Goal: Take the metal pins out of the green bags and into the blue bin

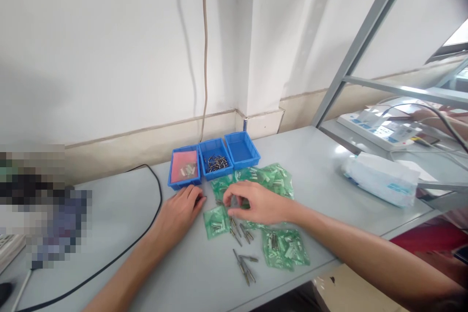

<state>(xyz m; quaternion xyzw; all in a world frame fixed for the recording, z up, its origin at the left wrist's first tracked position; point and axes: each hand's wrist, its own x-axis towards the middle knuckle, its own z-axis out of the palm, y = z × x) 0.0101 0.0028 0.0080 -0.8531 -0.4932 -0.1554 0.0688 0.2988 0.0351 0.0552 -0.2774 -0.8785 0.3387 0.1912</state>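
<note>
1. The far group of loose metal pins [236, 232] lies on the grey table [318, 156], just near of the right hand [252, 202]; most run lengthwise from far left to near right.
2. The right hand is clearly nearer to them than the left hand [185, 204], with a small green plastic bag [216, 223] between the left hand and the pins.
3. The right hand hangs above the bags, fingers curled and thumb slightly apart; whether it pinches anything, I cannot tell.
4. The left hand rests loosely bent, palm down, on the table just near of the left blue bin [179, 186], with nothing seen in its fingers.
5. Counted: three blue bins in a row, the left one holding a pink bag [178, 162], the middle bin [220, 174] a heap of many pins, then the right bin [243, 150].
6. Loose pins: about four in the near group [245, 268], roughly as many in the far group; overlaps blur both counts.
7. Green bags: one small at left; those at near right [285, 248] and far right [276, 180] overlap too much to count.
</note>
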